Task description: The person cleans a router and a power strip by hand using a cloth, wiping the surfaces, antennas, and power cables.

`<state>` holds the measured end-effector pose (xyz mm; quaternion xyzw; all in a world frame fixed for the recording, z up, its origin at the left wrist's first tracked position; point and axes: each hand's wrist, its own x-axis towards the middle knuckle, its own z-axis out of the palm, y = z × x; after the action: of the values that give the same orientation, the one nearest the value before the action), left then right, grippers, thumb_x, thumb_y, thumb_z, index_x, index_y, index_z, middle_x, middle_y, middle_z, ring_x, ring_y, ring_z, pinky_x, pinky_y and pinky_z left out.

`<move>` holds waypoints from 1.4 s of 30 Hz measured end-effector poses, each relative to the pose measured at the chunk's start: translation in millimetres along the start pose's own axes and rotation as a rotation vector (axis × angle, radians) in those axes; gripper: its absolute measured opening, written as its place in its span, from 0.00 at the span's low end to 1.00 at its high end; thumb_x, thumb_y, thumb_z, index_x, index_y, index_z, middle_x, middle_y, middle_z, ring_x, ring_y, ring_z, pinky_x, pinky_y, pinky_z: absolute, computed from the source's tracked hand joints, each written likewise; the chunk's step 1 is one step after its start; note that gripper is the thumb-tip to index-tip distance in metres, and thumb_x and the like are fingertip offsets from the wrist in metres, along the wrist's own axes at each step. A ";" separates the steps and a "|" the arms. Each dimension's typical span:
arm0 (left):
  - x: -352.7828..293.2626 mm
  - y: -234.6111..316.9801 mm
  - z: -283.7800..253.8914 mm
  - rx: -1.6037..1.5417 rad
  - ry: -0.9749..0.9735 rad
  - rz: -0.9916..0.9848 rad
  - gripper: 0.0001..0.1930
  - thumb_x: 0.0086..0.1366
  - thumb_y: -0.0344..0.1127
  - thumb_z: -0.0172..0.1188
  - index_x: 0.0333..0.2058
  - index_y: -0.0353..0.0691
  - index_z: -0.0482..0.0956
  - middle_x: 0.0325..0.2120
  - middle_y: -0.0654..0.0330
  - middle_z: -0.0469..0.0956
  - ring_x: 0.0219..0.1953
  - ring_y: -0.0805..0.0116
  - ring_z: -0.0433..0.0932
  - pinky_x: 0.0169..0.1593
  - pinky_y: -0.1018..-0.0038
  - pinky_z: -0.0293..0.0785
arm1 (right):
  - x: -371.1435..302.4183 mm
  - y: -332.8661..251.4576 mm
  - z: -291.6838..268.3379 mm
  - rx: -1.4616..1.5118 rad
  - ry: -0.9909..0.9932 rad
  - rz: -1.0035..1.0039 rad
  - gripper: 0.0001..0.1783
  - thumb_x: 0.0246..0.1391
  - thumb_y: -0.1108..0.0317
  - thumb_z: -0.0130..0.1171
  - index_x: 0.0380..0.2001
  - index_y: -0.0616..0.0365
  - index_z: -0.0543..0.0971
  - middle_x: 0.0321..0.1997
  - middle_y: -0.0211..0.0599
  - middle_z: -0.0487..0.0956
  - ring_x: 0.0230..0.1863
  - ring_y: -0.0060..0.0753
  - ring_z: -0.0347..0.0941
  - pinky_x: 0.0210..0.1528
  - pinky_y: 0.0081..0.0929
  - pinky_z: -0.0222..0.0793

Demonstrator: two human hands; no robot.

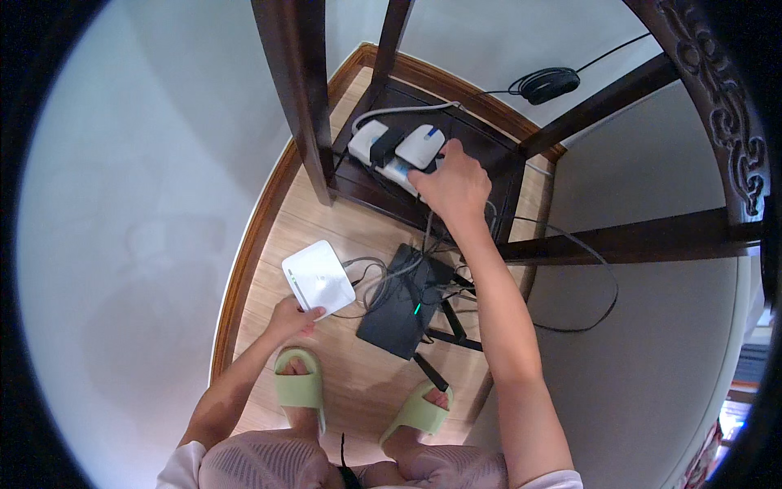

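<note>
On wood floor, left hand [292, 318] gripping square white box [318, 278]

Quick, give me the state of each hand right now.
Left hand: closed on the white box, gripping its near edge.
Right hand: on the white adapter at the power strip; grip cannot be told.

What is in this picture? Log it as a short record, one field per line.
left hand: grips the edge of a white square box, tilted up off the wood floor
right hand: reaches to a white power strip on the dark stand's lower shelf, fingers on a white plug adapter
floor: black router with a green light, tangled cables
feet: green slippers
</note>
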<state>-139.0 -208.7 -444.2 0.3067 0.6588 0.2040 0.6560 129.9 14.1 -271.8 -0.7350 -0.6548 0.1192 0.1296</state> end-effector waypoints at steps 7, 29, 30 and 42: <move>24.6 66.6 -23.6 0.821 0.177 0.255 0.28 0.68 0.58 0.54 0.33 0.34 0.83 0.22 0.50 0.82 0.30 0.58 0.84 0.36 0.63 0.78 | -63.1 10.0 -58.9 -0.110 -0.179 -0.054 0.31 0.36 0.53 0.71 0.40 0.65 0.78 0.31 0.53 0.83 0.36 0.54 0.82 0.44 0.43 0.77; 10.9 146.2 22.6 0.104 -0.444 0.217 0.17 0.76 0.43 0.48 0.55 0.41 0.75 0.30 0.61 0.83 0.35 0.78 0.78 0.38 0.78 0.75 | -226.1 -0.4 32.9 -0.141 -0.892 -0.368 0.25 0.54 0.51 0.58 0.35 0.68 0.82 0.31 0.53 0.83 0.33 0.53 0.83 0.38 0.45 0.78; 12.0 144.5 19.9 0.097 -0.444 0.211 0.17 0.76 0.43 0.48 0.55 0.41 0.75 0.30 0.61 0.83 0.35 0.78 0.78 0.38 0.78 0.75 | -228.7 -4.0 36.1 -0.157 -0.937 -0.384 0.22 0.55 0.53 0.57 0.34 0.66 0.83 0.33 0.55 0.83 0.35 0.54 0.83 0.39 0.46 0.78; 30.5 126.9 31.6 0.323 -0.716 0.191 0.18 0.77 0.44 0.46 0.55 0.41 0.74 0.29 0.62 0.82 0.37 0.74 0.79 0.44 0.74 0.74 | -152.3 21.8 3.1 0.176 -0.926 -0.276 0.21 0.56 0.53 0.59 0.29 0.63 0.83 0.30 0.51 0.83 0.34 0.53 0.81 0.41 0.43 0.77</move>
<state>-89.0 -100.0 -383.4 0.5172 0.3808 0.0381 0.7656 131.7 -139.4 -281.4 -0.4974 -0.7225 0.4699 -0.0987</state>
